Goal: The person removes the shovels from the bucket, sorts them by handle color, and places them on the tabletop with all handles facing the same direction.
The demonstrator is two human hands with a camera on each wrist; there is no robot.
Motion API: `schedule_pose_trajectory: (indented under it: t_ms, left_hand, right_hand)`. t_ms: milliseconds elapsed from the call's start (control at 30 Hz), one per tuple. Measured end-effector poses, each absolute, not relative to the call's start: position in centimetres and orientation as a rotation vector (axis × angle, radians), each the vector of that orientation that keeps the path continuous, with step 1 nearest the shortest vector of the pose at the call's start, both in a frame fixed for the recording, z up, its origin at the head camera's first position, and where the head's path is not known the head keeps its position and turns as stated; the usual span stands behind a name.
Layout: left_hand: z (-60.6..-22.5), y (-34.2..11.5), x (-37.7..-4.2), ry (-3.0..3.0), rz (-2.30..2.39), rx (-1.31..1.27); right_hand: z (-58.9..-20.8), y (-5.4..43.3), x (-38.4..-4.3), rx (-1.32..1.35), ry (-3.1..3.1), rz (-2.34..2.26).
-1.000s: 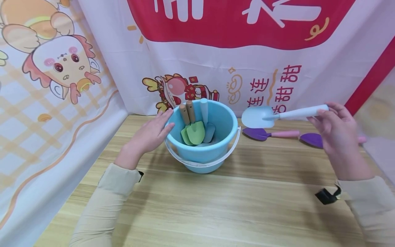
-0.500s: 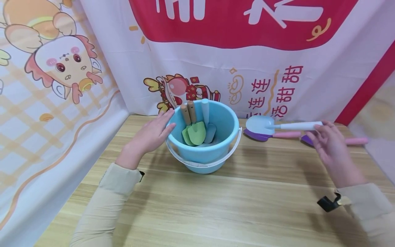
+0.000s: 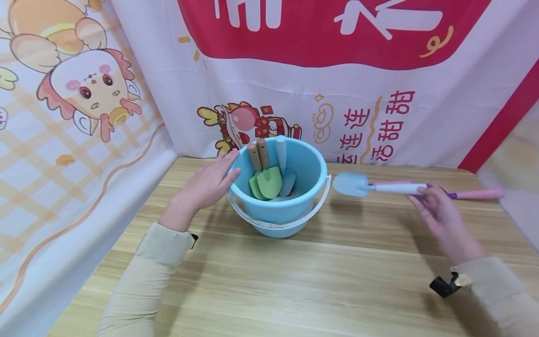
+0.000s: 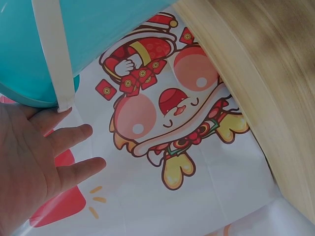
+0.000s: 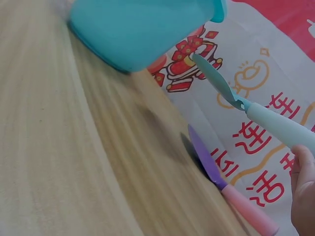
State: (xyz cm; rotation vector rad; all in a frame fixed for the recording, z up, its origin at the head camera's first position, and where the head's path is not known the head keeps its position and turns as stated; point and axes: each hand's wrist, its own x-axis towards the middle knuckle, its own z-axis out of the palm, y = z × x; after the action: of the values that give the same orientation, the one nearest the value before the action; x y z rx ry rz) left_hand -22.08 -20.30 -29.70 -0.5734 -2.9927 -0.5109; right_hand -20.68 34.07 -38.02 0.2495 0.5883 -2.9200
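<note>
In the head view, my right hand grips the handle end of a light blue trowel, whose blade points left toward a blue bucket. The right wrist view has this trowel held above the table. My left hand rests on the bucket's left rim with fingers extended; in the left wrist view its fingertips lie right by the rim and the white bail handle. Inside the bucket stand two green trowels with brown handles and another blue trowel.
Two purple trowels with pink handles lie along the table's back edge: one pink handle shows right of my right hand, the other purple trowel lies under the held one. A printed cloth hangs behind the wooden table.
My right hand has lowered and moved left and nearer with the light blue trowel, which now overlaps the nearer purple trowel. The left hand has stayed at the bucket rim.
</note>
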Motion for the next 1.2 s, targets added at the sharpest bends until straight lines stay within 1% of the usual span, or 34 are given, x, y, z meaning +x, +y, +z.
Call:
schedule_pose_trajectory:
  t_ms: [467, 800, 933, 1067, 1200]
  left_hand:
    - [-29.8, -20.3, -22.2, -2.998, -0.519, -0.574]
    - [-29.8, -20.4, -22.3, -2.992, -0.526, -0.577]
    - [-29.9, -20.4, -22.3, -2.994, -0.53, -0.579]
    - [-29.9, -20.5, -22.3, -2.994, -0.543, -0.579]
    - [-29.9, -20.5, -22.5, -2.995, -0.534, -0.578]
  right_hand:
    - [-40.3, 34.1, -20.2, 0.197, 0.689, -2.846]
    - [-41.9, 34.1, -20.2, 0.295, 0.785, -2.794]
    - [-42.4, 34.1, -20.1, 0.264, 0.82, -2.78]
    - [-42.7, 34.0, -20.1, 0.179, 0.846, -2.765]
    - [-42.5, 33.4, -20.1, 0.199, 0.892, -2.744]
